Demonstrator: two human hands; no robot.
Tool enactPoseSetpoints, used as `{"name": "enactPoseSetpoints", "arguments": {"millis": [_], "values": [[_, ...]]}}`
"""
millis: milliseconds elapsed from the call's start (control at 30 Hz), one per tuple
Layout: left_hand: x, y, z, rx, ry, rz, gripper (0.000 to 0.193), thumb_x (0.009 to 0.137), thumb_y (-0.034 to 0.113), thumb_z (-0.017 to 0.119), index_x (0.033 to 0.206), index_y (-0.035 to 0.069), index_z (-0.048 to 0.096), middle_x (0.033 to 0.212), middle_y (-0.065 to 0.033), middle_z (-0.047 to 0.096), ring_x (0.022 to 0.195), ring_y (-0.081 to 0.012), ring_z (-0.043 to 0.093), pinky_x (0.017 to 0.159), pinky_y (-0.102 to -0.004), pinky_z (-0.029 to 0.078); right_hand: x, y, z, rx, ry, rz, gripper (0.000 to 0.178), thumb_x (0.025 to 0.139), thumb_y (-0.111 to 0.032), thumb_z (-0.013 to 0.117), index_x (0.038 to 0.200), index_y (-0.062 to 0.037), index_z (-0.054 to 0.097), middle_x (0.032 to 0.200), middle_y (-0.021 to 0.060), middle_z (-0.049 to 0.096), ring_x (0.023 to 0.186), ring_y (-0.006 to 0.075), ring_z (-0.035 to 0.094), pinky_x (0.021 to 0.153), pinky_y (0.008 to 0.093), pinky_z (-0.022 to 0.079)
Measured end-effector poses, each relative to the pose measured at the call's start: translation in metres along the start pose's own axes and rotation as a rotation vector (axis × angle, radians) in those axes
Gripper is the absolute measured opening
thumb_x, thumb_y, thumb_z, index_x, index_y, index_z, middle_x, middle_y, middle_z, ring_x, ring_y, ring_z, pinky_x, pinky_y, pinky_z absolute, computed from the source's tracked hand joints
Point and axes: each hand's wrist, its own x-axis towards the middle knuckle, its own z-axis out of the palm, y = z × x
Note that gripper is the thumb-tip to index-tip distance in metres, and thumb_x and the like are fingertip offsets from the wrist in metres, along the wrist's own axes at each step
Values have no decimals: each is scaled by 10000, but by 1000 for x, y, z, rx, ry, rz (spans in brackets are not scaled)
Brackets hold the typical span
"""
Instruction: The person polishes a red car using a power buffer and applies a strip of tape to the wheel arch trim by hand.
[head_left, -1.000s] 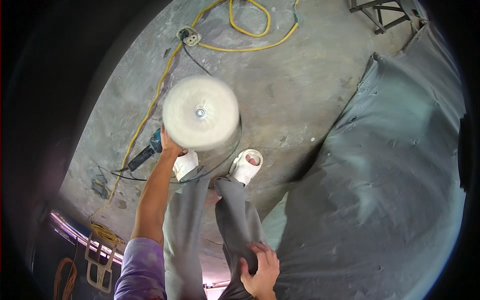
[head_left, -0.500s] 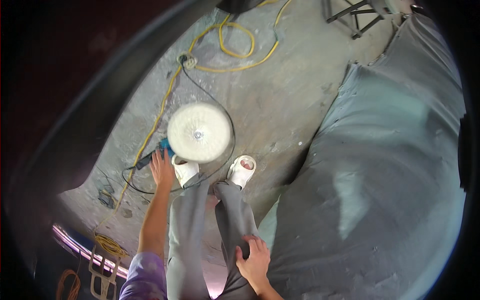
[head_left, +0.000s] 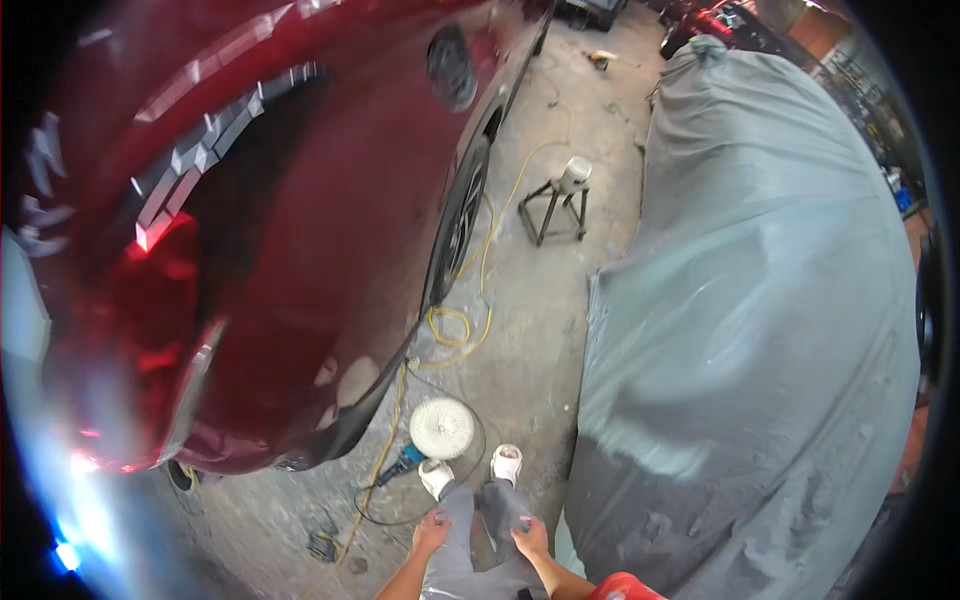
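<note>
I stand over a blue-and-black power polisher (head_left: 407, 461) lying on the floor by my feet, its large round white pad (head_left: 442, 428) facing up. My left hand (head_left: 431, 533) is at my left leg, fingers curled against the grey trousers (head_left: 457, 525). At the right leg, my right hand (head_left: 530, 538) likewise has bent fingers closed on the trouser cloth. Both hands are apart from the polisher, whose black cord (head_left: 483, 440) loops around the pad and past my white clogs (head_left: 507, 463).
A dark red car (head_left: 330, 270) fills the left side; a grey cover (head_left: 740, 330) drapes a large shape on the right. Ahead stands a dark metal stand (head_left: 553, 212) bearing a white container (head_left: 576, 174). A yellow extension cord (head_left: 490, 312) runs along the floor beside the car.
My left hand has left the polisher's handle and come back to my left leg. My right hand stays at the right leg. The view has risen, showing the red car and the far floor.
</note>
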Motion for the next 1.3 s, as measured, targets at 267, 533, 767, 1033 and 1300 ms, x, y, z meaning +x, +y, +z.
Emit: {"name": "enactPoseSetpoints", "arguments": {"millis": [267, 533, 767, 1033, 1300], "values": [[-11, 30, -85, 186, 133, 44, 529, 846, 515, 667, 1283, 219, 657, 1161, -161, 723, 1123, -344, 675, 935, -463, 532, 2, -48, -74, 600, -436, -147, 498, 884, -221, 760, 1311, -40, 577, 1039, 126, 717, 905, 170, 678, 827, 301, 528], [-25, 51, -135, 107, 276, -73, 566, 820, 538, 677, 1268, 193, 682, 1273, -166, 676, 1185, -353, 641, 1008, -444, 503, 33, -20, -144, 582, -270, -146, 473, 842, -145, 785, 1265, -41, 601, 902, 94, 711, 737, 158, 676, 598, 296, 504], [-21, 138, -58, 153, 165, 11, 565, 829, 510, 686, 1276, 164, 678, 1184, -171, 711, 1129, -318, 672, 972, -419, 521, 61, -1, -214, 551, -328, -81, 495, 863, -166, 771, 1314, -80, 585, 970, 92, 717, 775, 157, 685, 575, 280, 481], [-14, 307, 26, 46, -203, 405, 519, 868, 444, 729, 1258, 105, 673, 950, -106, 756, 744, -204, 706, 685, -342, 560, 68, -4, -281, 800, -259, -4, 478, 934, -189, 685, 1375, -118, 515, 1116, 94, 720, 918, 187, 702, 714, 324, 518], [32, 369, -46, 188, 56, 306, 498, 847, 476, 691, 1202, 127, 716, 1095, -184, 735, 1037, -313, 703, 922, -414, 540, 101, -14, -300, 859, -259, 99, 503, 943, -195, 666, 1409, -121, 494, 1134, 88, 717, 959, 196, 706, 718, 326, 521]]}}
